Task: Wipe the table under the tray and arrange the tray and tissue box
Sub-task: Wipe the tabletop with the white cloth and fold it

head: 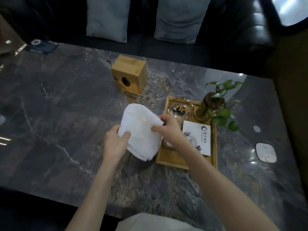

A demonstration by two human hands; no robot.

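Note:
A white cloth (141, 129) hangs above the dark marble table (58, 114), held by both hands. My left hand (115, 142) grips its lower left edge. My right hand (168, 129) pinches its right side, over the left part of the wooden tray (215, 147). The tray carries a glass ashtray (180, 109) with cigarette butts, a white card (198, 137) and a potted plant (210, 105). The wooden tissue box (130, 74) lies on its side behind the cloth, its round hole facing me.
A white flat device (266, 152) lies at the table's right. A dark booklet (41, 46) sits at the far left corner. Behind the table stands a black sofa with two grey cushions (108, 19). The table's near edge runs just before my body.

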